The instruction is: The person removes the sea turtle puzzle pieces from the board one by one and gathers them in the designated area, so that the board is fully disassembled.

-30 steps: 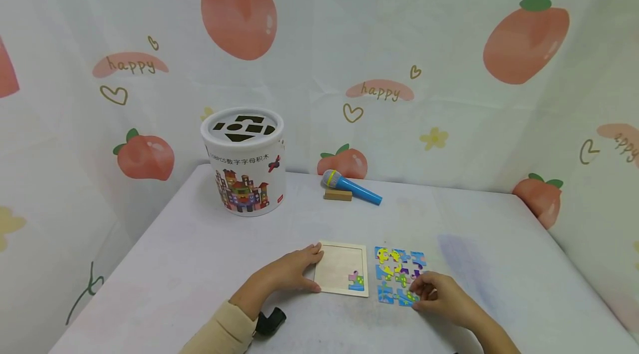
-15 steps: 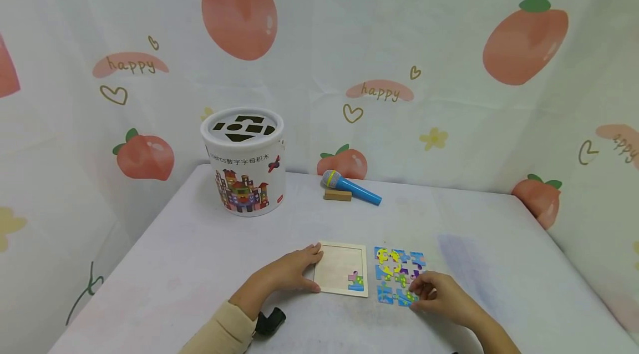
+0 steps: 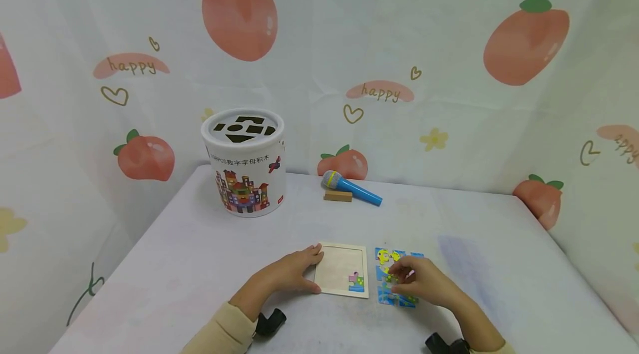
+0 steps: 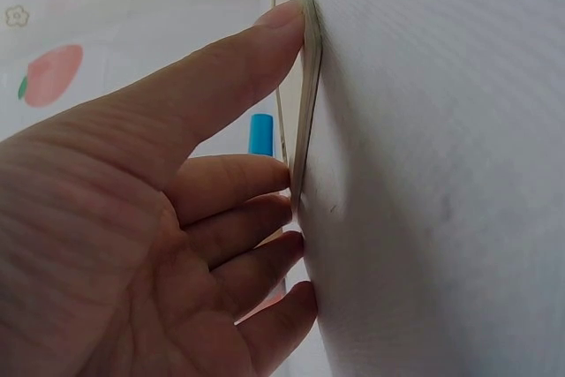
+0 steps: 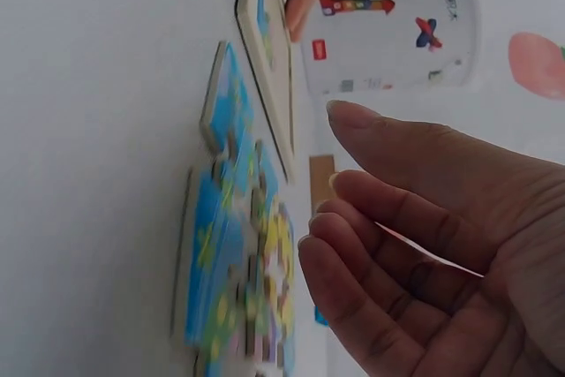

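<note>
A shallow square wooden puzzle tray (image 3: 335, 265) lies on the table, with a few joined coloured pieces (image 3: 356, 282) in its near right corner. My left hand (image 3: 288, 272) rests at its left side; in the left wrist view, the thumb touches the tray's edge (image 4: 309, 103) and the fingers reach along it. Beside the tray on the right, loose puzzle pieces (image 3: 385, 295) in blue, yellow and green lie in a rough square. Over them hovers my right hand (image 3: 424, 281), partly covering them. Its thumb and bent fingers are apart with nothing between them in the right wrist view.
At the back left stands a white bucket of building blocks (image 3: 244, 176) with shape holes in its lid. A blue toy microphone (image 3: 356, 190) and a small wooden block (image 3: 338, 196) lie towards the back. A printed cloth hangs behind the table.
My right hand has moved left and a little up, from the right edge of the loose pieces to over their middle. The left hand and the tray have stayed put.
</note>
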{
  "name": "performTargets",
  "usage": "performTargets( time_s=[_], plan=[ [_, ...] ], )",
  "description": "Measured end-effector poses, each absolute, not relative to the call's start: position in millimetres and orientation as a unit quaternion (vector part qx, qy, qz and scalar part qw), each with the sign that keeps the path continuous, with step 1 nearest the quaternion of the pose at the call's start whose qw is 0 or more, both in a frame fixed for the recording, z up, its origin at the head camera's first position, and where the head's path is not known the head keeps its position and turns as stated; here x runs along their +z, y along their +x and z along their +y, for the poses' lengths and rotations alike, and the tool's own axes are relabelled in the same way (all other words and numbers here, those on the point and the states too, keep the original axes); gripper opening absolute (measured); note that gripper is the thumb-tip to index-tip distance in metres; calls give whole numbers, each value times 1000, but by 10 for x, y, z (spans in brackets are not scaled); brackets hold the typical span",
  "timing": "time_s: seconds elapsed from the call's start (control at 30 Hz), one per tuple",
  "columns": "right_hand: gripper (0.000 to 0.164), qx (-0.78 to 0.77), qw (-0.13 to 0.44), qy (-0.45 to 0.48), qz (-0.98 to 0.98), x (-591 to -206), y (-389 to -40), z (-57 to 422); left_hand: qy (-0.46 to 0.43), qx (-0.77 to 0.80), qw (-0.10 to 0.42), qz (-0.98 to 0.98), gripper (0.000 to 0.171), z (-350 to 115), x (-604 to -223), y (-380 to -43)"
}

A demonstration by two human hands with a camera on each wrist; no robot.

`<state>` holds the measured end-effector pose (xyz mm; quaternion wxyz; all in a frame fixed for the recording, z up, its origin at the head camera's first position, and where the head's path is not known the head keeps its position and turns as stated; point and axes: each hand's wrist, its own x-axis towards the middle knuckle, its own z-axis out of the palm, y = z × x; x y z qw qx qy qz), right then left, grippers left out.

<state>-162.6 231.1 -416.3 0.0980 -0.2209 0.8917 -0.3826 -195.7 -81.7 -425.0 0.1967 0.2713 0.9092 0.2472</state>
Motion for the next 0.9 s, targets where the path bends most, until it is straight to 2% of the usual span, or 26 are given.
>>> performTargets(
  time_s=[0.47,0.67,0.9],
  plan=[
    [30,-391,150,-277,865,-4158,-1889,1900,268,252,198,908,77,-818,-4228,-1947],
    [27,-376,171,-262,872,-4157,-1946,1767,270,256,200,907,77,-813,-4231,-1955],
    [20,-359,160,-245,887,-4221,-1972,1691,270,251,196,909,76,-812,-4227,-1946]
  ],
)
